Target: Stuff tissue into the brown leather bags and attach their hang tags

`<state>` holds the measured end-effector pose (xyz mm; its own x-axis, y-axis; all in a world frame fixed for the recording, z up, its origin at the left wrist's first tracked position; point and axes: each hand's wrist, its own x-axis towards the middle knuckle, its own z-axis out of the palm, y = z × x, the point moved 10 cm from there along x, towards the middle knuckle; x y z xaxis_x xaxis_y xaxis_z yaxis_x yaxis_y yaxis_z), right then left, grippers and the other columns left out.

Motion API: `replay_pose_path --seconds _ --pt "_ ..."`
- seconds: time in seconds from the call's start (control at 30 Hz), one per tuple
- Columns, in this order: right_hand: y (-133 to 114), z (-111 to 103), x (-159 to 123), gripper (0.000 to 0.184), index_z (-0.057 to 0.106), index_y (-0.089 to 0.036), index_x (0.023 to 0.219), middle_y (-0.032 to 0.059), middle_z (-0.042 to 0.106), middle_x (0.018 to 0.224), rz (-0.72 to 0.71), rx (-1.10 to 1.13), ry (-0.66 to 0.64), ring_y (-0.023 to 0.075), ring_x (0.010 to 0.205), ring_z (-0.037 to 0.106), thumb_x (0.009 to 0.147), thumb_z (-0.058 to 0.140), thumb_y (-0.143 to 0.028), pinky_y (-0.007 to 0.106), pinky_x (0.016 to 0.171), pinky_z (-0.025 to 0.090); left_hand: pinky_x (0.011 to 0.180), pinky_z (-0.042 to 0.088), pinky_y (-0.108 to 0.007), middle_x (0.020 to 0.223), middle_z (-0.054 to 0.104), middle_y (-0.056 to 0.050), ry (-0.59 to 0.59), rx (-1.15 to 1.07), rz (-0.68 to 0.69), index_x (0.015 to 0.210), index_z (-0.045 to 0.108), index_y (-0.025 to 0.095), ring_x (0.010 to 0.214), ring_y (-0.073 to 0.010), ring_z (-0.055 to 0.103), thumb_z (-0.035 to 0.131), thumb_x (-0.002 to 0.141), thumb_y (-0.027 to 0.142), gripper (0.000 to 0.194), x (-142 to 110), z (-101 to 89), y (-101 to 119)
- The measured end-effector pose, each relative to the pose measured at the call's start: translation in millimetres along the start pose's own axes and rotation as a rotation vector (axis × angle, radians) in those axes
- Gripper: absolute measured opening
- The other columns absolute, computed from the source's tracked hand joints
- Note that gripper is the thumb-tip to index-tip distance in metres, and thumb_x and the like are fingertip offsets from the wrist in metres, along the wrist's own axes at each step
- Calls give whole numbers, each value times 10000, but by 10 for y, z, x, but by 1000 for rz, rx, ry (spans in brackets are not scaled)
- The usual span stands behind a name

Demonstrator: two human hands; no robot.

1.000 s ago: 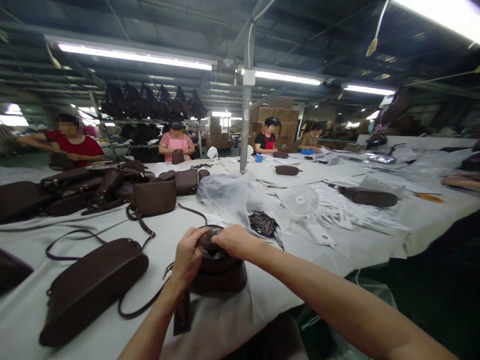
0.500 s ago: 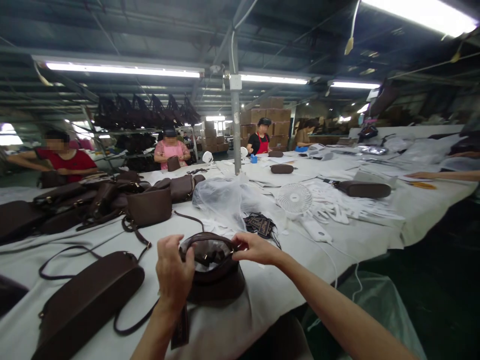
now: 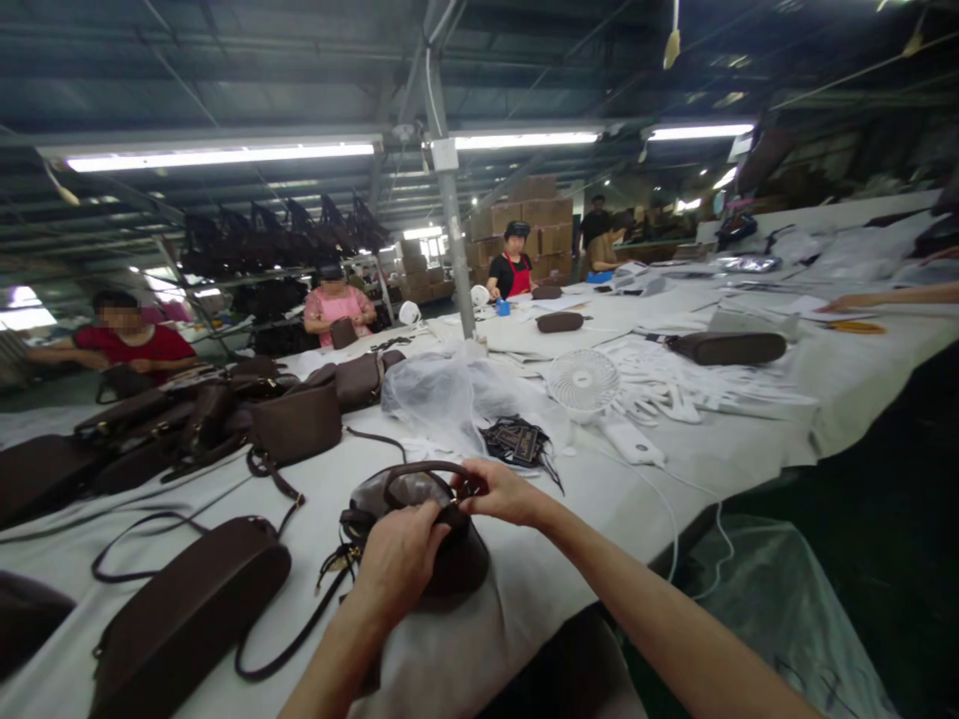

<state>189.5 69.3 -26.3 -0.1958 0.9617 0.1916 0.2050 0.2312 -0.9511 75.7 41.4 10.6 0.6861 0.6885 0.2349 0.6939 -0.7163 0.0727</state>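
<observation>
A dark brown handbag [image 3: 461, 564] stands on the white-covered table in front of me, its top handle arched up and a strap trailing to the left. My left hand [image 3: 401, 554] is closed on the near rim of the bag's top, its fingertips partly hidden. Thumb and fingers of my right hand [image 3: 498, 491] pinch the bag's right top end, by the handle base. Left of these hands lies another brown bag [image 3: 195, 609] on its side. Beyond the handbag is a heap of black hang tags [image 3: 516, 439].
Brown bags [image 3: 296, 424] are piled at the left. A white fan [image 3: 584, 381] with a cable lies beyond my right hand, near white strips [image 3: 674, 389] and clear plastic [image 3: 442, 394]. A metal post [image 3: 456, 250] rises behind. Several co-workers sit around the table; one hand [image 3: 858, 300] reaches in from the right.
My left hand has moved right, from the bag's left side onto its near rim. The handle now stands up, and the open mouth is more covered. My view has shifted slightly.
</observation>
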Motion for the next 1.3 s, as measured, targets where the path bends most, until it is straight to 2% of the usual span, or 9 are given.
replay_pose_path --seconds 0.17,0.23,0.4,0.5,0.63,0.77,1.03,1.17,1.3 --pt "-98 -42 6 208 571 -181 829 -28 597 777 -108 141 142 126 734 571 641 661 -184 272 728 480 815 510 -354 1107 669 -106 109 -68 -41 1203 515 177 994 -248 646 468 862 137 347 23 -80 80" --pt "-124 -35 -2 236 563 -190 849 -29 608 789 -130 166 188 129 743 579 634 663 -186 279 734 485 845 505 -357 1171 642 -128 115 -52 -90 1238 509 166 1065 -258 622 476 851 129 390 62 -58 119" --pt "11 -29 -66 372 511 -218 933 -49 568 738 14 292 316 119 621 555 605 686 -208 241 549 452 813 497 -395 1015 691 -124 82 -19 -308 1053 650 172 956 -287 656 503 890 259 236 140 -47 86" --pt "-24 -5 -154 374 493 -228 950 -39 565 776 20 307 306 122 641 567 635 695 -231 236 545 448 802 496 -390 953 718 -119 83 -57 -342 993 681 170 918 -285 672 491 897 246 226 112 -46 64" --pt "-126 82 -299 413 482 -244 1036 -5 579 910 -68 305 196 145 767 602 682 694 -237 275 664 489 781 502 -356 955 736 -96 124 -127 -304 964 695 184 891 -262 689 522 892 229 192 28 -50 9" --pt "-89 157 -381 589 517 -246 1110 12 597 1080 -120 42 220 193 963 579 583 757 -139 347 876 470 781 496 -323 870 747 -51 167 -181 -236 811 707 194 855 -237 695 607 852 206 108 -19 -133 -85" --pt "-195 541 -181 140 561 -191 793 -18 597 733 -206 -98 374 149 679 548 692 658 -181 271 651 458 715 455 -291 826 730 -30 340 -155 -264 812 686 196 796 -204 672 558 856 130 151 -242 -506 -318" --pt "-202 708 -272 80 558 -189 784 -17 598 698 -223 -124 338 145 635 556 720 603 -176 255 613 454 660 417 -273 774 683 -15 500 -150 -276 757 633 190 736 -175 628 515 878 144 175 -424 -624 -405" --pt "-162 681 -498 63 554 -190 779 -15 598 687 -247 -215 396 149 635 563 730 574 -157 251 613 451 714 422 -299 752 666 -5 612 -239 -323 732 628 200 751 -181 598 542 852 163 152 -592 -577 -522"
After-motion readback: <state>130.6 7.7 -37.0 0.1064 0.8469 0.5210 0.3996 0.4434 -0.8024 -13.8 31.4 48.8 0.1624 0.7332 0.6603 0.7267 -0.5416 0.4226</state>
